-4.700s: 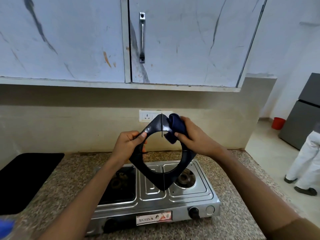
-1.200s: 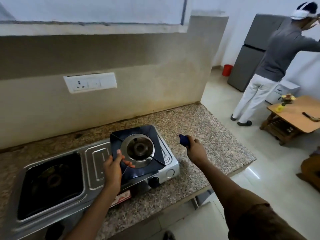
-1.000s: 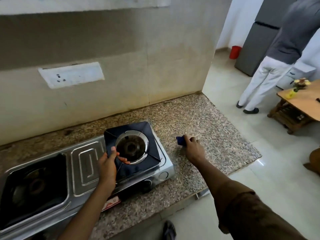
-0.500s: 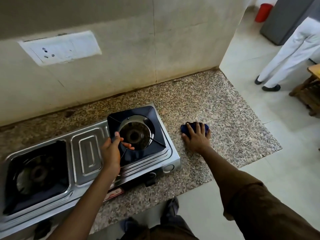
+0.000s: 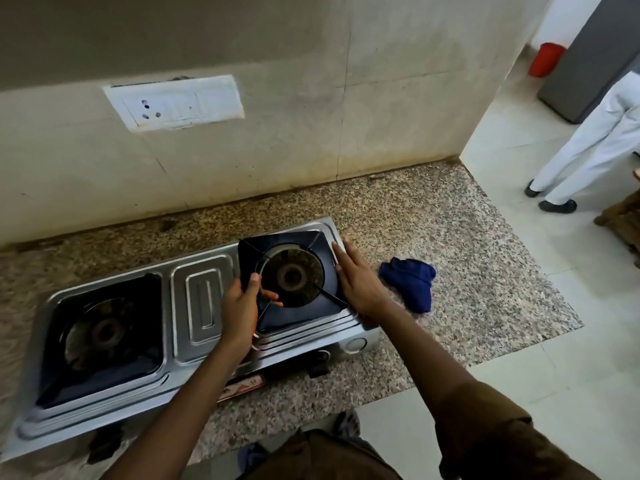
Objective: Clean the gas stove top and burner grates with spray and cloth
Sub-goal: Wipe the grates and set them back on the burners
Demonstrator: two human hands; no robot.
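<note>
A steel two-burner gas stove (image 5: 202, 299) sits on the granite counter. The dark square burner grate (image 5: 322, 261) lies over the right burner. My left hand (image 5: 240, 306) pinches the grate's near-left edge, thumb on top. My right hand (image 5: 356, 280) rests flat against the grate's right edge with fingers stretched out, holding nothing. The blue cloth (image 5: 410, 282) lies crumpled on the counter just right of the stove, free of both hands. A second dark grate (image 5: 104, 337) covers the left burner. No spray bottle is in view.
The granite counter (image 5: 485, 271) ends at the right above a tiled floor. A white switch plate (image 5: 173, 102) is on the wall behind. Another person's legs (image 5: 588, 147) stand at the far right near a grey fridge (image 5: 595, 53) and a red bin (image 5: 547, 58).
The grate went from being wiped in the air onto the right burner. My right hand set the blue cloth on the counter, let go, and moved left to the grate's right edge.
</note>
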